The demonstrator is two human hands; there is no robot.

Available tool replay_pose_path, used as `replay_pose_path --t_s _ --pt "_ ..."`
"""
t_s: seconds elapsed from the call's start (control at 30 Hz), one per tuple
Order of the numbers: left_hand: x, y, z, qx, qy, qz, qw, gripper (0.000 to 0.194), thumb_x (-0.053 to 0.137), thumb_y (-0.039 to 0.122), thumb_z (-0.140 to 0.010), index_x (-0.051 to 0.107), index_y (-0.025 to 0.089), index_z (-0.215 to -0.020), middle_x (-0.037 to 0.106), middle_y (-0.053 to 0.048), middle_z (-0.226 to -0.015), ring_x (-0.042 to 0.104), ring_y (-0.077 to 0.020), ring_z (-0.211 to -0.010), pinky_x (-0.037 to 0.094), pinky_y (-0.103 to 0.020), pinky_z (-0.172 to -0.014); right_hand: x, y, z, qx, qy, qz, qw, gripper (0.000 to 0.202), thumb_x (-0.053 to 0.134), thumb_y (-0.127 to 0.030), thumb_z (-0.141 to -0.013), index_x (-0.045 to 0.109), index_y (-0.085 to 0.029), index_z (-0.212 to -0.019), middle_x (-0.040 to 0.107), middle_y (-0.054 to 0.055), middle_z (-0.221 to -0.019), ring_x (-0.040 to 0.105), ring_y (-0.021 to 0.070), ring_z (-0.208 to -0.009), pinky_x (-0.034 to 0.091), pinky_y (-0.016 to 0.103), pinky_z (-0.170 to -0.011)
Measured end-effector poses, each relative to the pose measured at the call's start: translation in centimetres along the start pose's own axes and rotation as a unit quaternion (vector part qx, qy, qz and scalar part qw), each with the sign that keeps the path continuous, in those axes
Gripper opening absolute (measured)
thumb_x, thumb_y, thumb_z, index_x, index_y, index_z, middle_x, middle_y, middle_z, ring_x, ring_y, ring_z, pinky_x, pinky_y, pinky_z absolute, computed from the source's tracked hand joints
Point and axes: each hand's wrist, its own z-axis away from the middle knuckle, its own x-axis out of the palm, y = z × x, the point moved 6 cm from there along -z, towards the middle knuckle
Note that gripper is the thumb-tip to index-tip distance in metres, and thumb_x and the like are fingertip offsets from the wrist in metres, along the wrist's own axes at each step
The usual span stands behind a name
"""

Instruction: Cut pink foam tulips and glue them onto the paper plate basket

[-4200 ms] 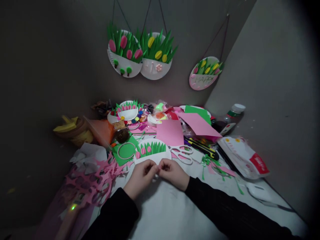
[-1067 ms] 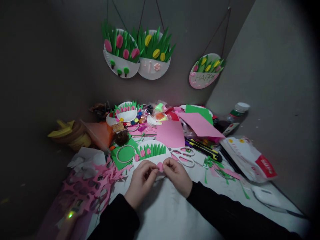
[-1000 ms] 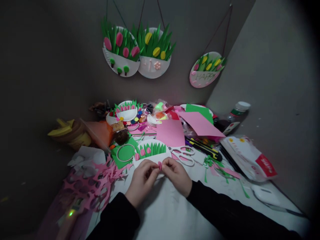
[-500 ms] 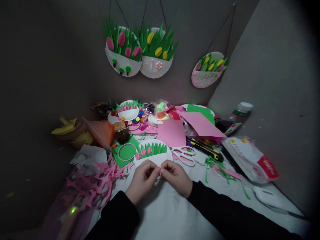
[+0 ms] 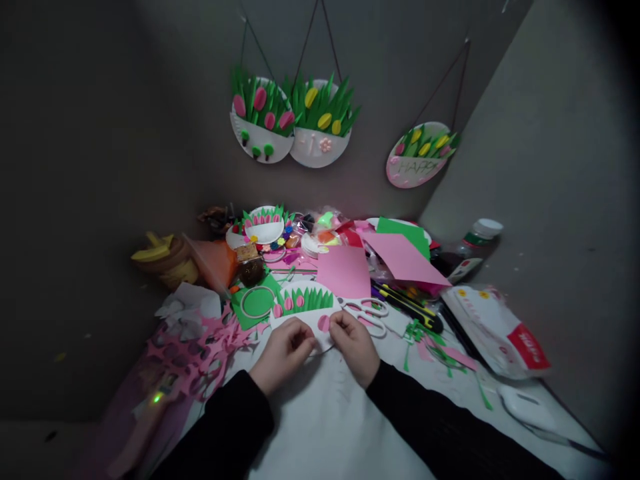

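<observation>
My right hand (image 5: 355, 347) pinches a small pink paper oval (image 5: 324, 323) between thumb and fingers, over the lower white part of a paper plate (image 5: 305, 328). Green paper grass (image 5: 315, 298) stands along that plate's upper half, with pink paper tulips (image 5: 289, 304) at its left. My left hand (image 5: 285, 348) is closed at the plate's lower edge, thumb and index tip close together; whatever is between them, if anything, is hidden. White-handled scissors (image 5: 370, 310) lie just beyond my right hand.
Pink paper scraps (image 5: 195, 347) and a green sheet with a tape roll (image 5: 257, 302) lie left. Pink sheets (image 5: 344, 270), yellow-black cutters (image 5: 410, 307), a white packet (image 5: 500, 330) and a bottle (image 5: 475, 243) stand behind and right. Decorated plates (image 5: 320, 147) hang on the wall.
My hands have parted. The pink oval, earlier pinched between both, is now in my right hand, raised toward the plate and facing me. The view has tilted up slightly.
</observation>
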Motion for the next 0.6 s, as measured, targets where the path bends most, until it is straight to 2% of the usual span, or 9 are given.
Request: replay_pose_path --t_s 0.23,0.43,0.53,0.6 --pt "-0.8 -0.1 0.2 0.04 0.054 -0.116 0.991 0.02 0.043 0.025 -0.089 0.059 0.016 -0.081 0.058 -0.003 -0.077 0.053 -0.0149 -0.073 0.039 -0.025 -0.068 0.1 0.0 0.1 -0.018 0.001 0.009 1.0 0.014 0.056 -0.028 -0.076 0.051 -0.018 -0.067 0.042 -0.006 -0.056 0.038 0.0098 -0.052 0.03 0.022 -0.049" --pt "-0.9 0.5 0.9 -0.008 0.037 -0.24 0.97 0.018 0.044 0.019 -0.085 0.063 0.017 -0.085 0.063 -0.007 -0.087 0.058 -0.0176 -0.08 0.042 -0.027 -0.07 0.4 0.2 0.1 -0.008 -0.024 0.024 0.999 0.015 0.057 -0.028 -0.074 0.053 -0.018 -0.064 0.043 -0.006 -0.053 0.04 0.0094 -0.05 0.032 0.021 -0.048" --pt "-2.6 1.2 2.6 -0.03 0.026 -0.279 0.96 0.02 0.044 0.02 -0.085 0.064 0.017 -0.089 0.064 -0.008 -0.092 0.06 -0.0184 -0.083 0.044 -0.028 -0.074 0.9 0.3 0.5 0.01 -0.072 0.044 0.996 0.012 0.056 -0.025 -0.072 0.053 -0.018 -0.063 0.047 -0.006 -0.051 0.044 0.0094 -0.049 0.032 0.02 -0.047" --pt "-5.3 1.4 4.7 -0.045 0.064 -0.3 0.951 0.024 0.042 0.023 -0.087 0.065 0.017 -0.09 0.065 -0.009 -0.094 0.06 -0.0193 -0.086 0.045 -0.028 -0.076 1.2 0.4 0.8 0.011 -0.096 0.058 0.994 0.01 0.056 -0.023 -0.07 0.053 -0.017 -0.062 0.048 -0.005 -0.051 0.046 0.0095 -0.048 0.033 0.02 -0.047"
